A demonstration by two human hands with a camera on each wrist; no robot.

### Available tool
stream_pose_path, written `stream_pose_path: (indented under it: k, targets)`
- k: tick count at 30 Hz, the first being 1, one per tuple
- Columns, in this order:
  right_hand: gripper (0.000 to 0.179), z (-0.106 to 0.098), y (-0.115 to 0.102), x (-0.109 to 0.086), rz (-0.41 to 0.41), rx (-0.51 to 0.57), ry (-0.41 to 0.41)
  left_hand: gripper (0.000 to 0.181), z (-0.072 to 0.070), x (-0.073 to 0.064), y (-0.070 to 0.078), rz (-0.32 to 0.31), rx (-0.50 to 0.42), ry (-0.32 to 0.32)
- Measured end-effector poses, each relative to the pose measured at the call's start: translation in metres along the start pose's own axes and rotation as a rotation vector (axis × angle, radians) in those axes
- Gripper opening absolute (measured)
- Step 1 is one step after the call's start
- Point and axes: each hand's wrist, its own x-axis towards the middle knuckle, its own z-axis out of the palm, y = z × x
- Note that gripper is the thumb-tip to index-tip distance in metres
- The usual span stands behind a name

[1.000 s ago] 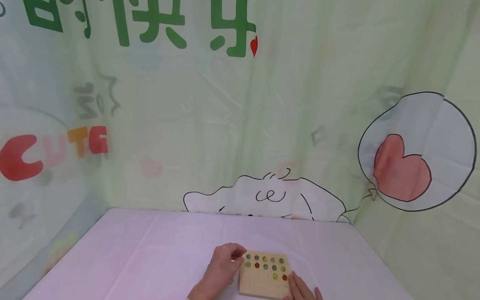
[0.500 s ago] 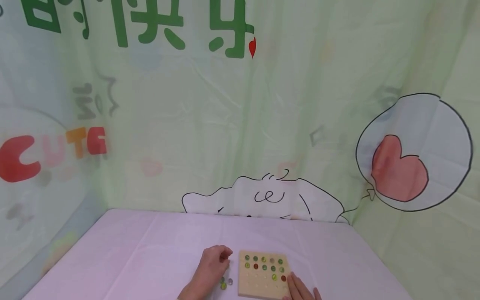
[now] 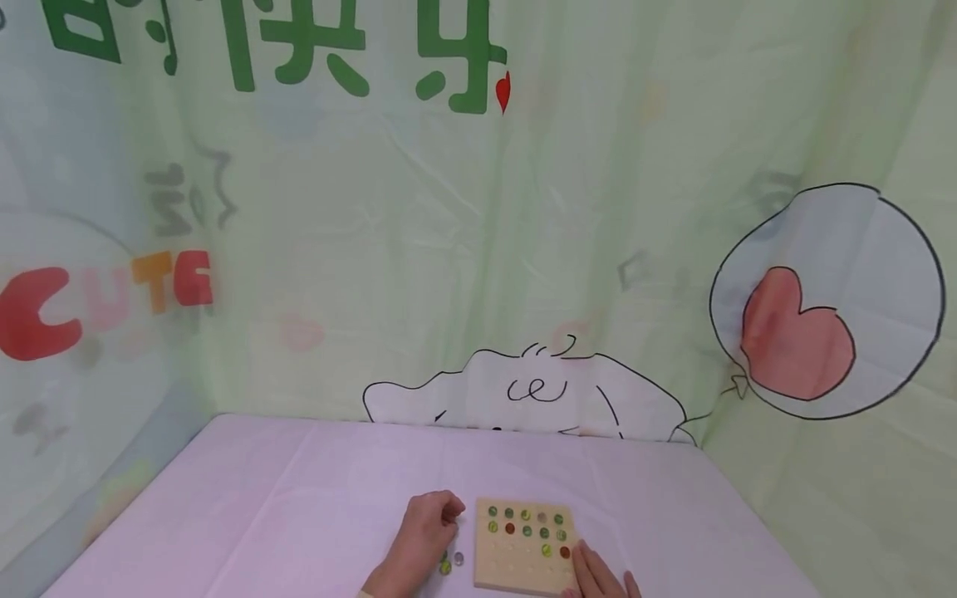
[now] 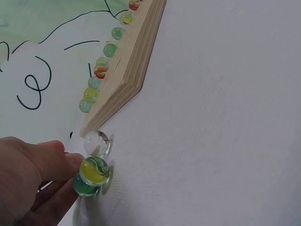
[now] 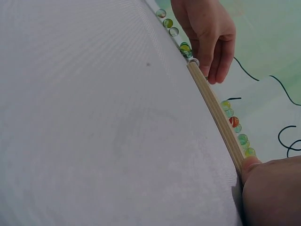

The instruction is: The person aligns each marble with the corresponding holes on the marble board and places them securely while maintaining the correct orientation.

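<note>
A square wooden board (image 3: 516, 573) with rows of small hollows lies on the table, glass marbles filling its two far rows. A yellow-green marble (image 3: 547, 551) and a red one (image 3: 564, 552) sit in the row below. My left hand (image 3: 422, 531) hovers beside the board's left edge, fingers loosely bent, nothing visible between them. By its fingertips in the left wrist view are a clear marble (image 4: 97, 143), a yellow-green marble (image 4: 94, 170) and a green one (image 4: 84, 186). My right hand (image 3: 600, 573) rests its extended fingers along the board's right edge.
The table is covered by a pale pinkish cloth (image 3: 314, 498). Behind it hangs a printed curtain (image 3: 419, 249) with a cartoon figure and a balloon (image 3: 830, 299). Loose marbles (image 5: 168, 22) lie in a line left of the board.
My left hand has drawn back leftward from the board's upper left corner, uncovering the loose marbles, and has stayed nearly still over the last half second. The right hand has not moved.
</note>
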Motion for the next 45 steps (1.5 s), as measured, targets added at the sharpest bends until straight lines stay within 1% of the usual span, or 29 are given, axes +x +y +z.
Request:
stream_pose_path:
  k: [1, 3, 6, 8, 12, 15, 19, 24, 27, 31, 37, 40, 45]
  targets:
    - [0.106, -0.007, -0.005, -0.001, -0.001, 0.017, -0.015, 0.026, 0.000, 0.000, 0.000, -0.002, 0.000, 0.000]
    - [0.110, -0.015, -0.010, -0.002, -0.010, 0.032, -0.037, 0.026, 0.000, 0.000, 0.001, -0.015, -0.010, -0.004]
    - [0.111, -0.024, -0.015, -0.003, -0.014, 0.039, -0.069, 0.025, 0.001, 0.000, 0.001, -0.031, -0.016, -0.011]
    - [0.112, -0.028, -0.016, -0.003, -0.010, 0.039, -0.092, 0.025, 0.002, 0.001, 0.002, -0.027, -0.017, -0.014]
    - [0.116, -0.031, -0.012, 0.001, -0.005, 0.031, -0.141, 0.023, 0.004, 0.002, 0.003, 0.004, -0.025, -0.006]
    - [0.118, -0.028, -0.009, 0.003, 0.006, 0.026, -0.165, 0.021, 0.006, 0.003, 0.005, 0.013, -0.039, 0.005]
    - [0.118, -0.026, -0.009, 0.003, -0.003, 0.033, -0.157, 0.020, 0.008, 0.004, 0.009, -0.001, -0.062, 0.020]
    - [0.115, -0.031, -0.012, 0.001, -0.019, 0.045, -0.141, 0.020, 0.009, 0.004, 0.014, -0.001, -0.104, 0.025]
    - [0.116, -0.031, -0.012, 0.001, -0.002, 0.040, -0.152, 0.020, 0.011, 0.004, 0.018, -0.005, -0.133, 0.015]
    - [0.119, -0.028, -0.010, 0.003, 0.019, 0.014, -0.164, 0.020, 0.014, 0.005, 0.022, 0.007, -0.158, 0.010]
    - [0.117, -0.026, -0.010, 0.003, 0.010, 0.033, -0.161, 0.020, 0.016, 0.005, 0.027, 0.023, -0.183, 0.002]
    - [0.117, -0.030, -0.013, 0.001, 0.010, 0.034, -0.168, 0.020, 0.018, 0.006, 0.029, 0.031, -0.194, -0.010]
    - [0.118, -0.032, -0.015, 0.000, 0.016, 0.040, -0.168, 0.020, 0.022, 0.007, 0.032, 0.024, -0.210, -0.025]
